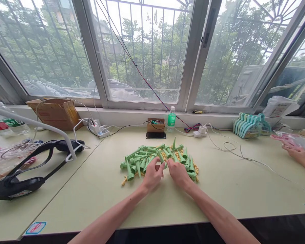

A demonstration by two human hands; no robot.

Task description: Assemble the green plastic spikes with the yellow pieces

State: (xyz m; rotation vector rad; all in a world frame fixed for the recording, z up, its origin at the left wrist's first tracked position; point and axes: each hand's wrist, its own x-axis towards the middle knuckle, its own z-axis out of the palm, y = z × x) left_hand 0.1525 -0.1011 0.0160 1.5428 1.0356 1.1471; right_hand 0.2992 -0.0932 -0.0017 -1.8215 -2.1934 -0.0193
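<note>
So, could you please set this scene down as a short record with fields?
left hand: fingertips around a green spike
right hand: fingertips close to the same spike's base; contact unclear
pile: green spikes mixed with small yellow pieces
surface: pale table
beyond the pile: black phone, small brown box, green-labelled bottle
left side: black headset
right side: blue-green hangers; another person's hand at a pink item
</note>
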